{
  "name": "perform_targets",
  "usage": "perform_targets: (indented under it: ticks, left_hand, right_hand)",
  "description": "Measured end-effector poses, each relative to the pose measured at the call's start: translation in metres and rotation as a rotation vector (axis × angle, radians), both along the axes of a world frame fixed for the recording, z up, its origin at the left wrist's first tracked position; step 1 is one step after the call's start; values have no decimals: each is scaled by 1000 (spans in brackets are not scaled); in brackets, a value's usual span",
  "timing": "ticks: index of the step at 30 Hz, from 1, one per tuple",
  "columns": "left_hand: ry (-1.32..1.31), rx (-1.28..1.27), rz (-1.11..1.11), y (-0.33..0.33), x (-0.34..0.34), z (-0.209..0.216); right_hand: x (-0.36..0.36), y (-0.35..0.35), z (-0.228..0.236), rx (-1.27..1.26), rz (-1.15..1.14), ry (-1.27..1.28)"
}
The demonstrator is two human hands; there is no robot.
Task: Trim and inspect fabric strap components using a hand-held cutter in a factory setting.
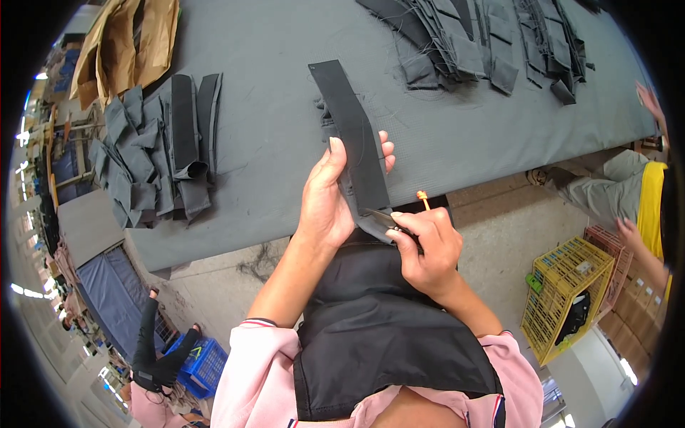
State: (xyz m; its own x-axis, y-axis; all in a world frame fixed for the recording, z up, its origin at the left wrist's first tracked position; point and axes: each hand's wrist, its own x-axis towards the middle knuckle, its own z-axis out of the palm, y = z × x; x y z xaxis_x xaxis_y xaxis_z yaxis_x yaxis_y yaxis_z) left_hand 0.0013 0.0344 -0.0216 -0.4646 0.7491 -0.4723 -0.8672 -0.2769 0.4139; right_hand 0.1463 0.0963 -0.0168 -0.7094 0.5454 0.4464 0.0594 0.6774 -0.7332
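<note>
My left hand (325, 192) is closed around a stack of dark grey fabric strips (354, 132), thumb on the near side and fingertips showing past the right edge. The strips slant upward over the table, and loose threads hang at their left side. In my right hand (433, 250) are small thread snips (379, 214), mostly covered by the fingers. Their pointed blades lie against the lower end of the strips. A short orange piece (423, 197) sticks up behind the right hand; whether it belongs to the snips I cannot tell.
The grey-covered table (264, 143) has its near edge just beyond my lap. Cut fabric pieces (153, 157) are heaped at left, near a brown paper bag (132, 46). More frayed strips (453, 43) lie far right. A yellow crate (564, 296) and another person (614, 189) are at right.
</note>
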Motion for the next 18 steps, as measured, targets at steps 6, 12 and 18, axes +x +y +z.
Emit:
perform_targets:
  ticks: [6,12,18]
  left_hand:
    - [75,54,-50,-1,-1,3]
    - [101,95,-103,-4,1,-1]
    - [87,73,-97,-2,2,1]
  right_hand:
    - [-3,16,9,-305,-30,-108]
    - [-21,30,3,-237,3,-107]
    - [-26,30,-5,26,45,-35]
